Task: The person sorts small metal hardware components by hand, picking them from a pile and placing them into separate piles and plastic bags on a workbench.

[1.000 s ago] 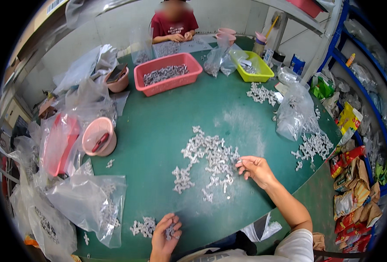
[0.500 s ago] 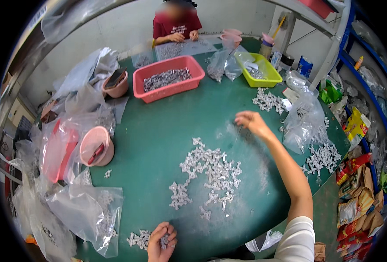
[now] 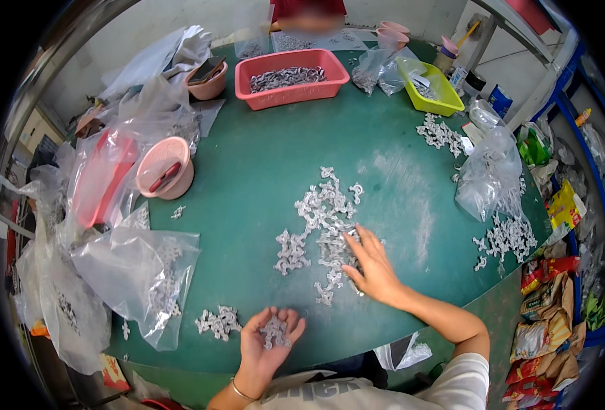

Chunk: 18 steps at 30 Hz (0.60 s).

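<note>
While the left hand point(image 3: 265, 347) lay palm up near the surface's point(image 3: 261, 171) near edge, its fingers half curled, a few small grey parts point(image 3: 273, 333) rested loose in its palm. The right hand point(image 3: 376, 268) was palm down with its fingers stretched out and slightly spread, reaching over the right side of the main heap point(image 3: 323, 205), around the surface's middle; whether its fingertips pinched a part could not be told. Just left of the left hand, along the near edge, sat a small pile point(image 3: 219, 323) of similar parts. A clear bag point(image 3: 121, 263) and a pink bucket point(image 3: 183, 183) stood toward the left edge, and a pink tray point(image 3: 295, 98) of parts toward the far edge.
</note>
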Each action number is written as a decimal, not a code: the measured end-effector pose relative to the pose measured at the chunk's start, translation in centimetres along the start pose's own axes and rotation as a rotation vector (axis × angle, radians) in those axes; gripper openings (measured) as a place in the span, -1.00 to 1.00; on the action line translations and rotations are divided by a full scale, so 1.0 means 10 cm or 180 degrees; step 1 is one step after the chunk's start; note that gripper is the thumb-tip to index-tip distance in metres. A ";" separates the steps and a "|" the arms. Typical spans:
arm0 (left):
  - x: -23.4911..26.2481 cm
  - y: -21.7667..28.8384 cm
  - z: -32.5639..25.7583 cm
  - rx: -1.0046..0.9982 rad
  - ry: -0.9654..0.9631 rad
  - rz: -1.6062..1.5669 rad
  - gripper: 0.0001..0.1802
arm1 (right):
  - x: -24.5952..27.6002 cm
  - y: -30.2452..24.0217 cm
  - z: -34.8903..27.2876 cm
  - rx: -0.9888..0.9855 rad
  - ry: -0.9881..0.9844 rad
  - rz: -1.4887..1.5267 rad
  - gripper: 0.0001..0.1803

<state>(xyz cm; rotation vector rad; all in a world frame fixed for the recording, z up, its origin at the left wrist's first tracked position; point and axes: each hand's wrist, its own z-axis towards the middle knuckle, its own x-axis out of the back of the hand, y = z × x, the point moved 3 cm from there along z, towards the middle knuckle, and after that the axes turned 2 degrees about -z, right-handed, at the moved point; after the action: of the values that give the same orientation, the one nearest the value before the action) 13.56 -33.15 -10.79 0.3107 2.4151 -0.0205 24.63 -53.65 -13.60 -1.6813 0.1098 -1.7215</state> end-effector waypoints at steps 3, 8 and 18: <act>-0.14 -0.06 -0.17 0.0183 0.0074 0.0121 -0.88 | -0.09 -0.25 -0.22 0.0311 -0.0084 -0.0039 -0.39; 0.42 0.01 0.02 0.0900 -0.1311 -0.0184 -0.83 | 0.07 -0.45 -0.23 0.0233 0.0268 0.0542 -0.66; 0.40 0.02 -0.10 0.0287 -0.1081 0.0974 -0.74 | -0.05 -0.37 0.14 0.0591 -0.0306 -0.0062 -0.84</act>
<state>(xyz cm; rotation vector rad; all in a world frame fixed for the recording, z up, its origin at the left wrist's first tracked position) 9.99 -31.98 -12.59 0.6603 2.0138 -0.0412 24.31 -50.04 -11.90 -1.6281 -0.1083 -1.6093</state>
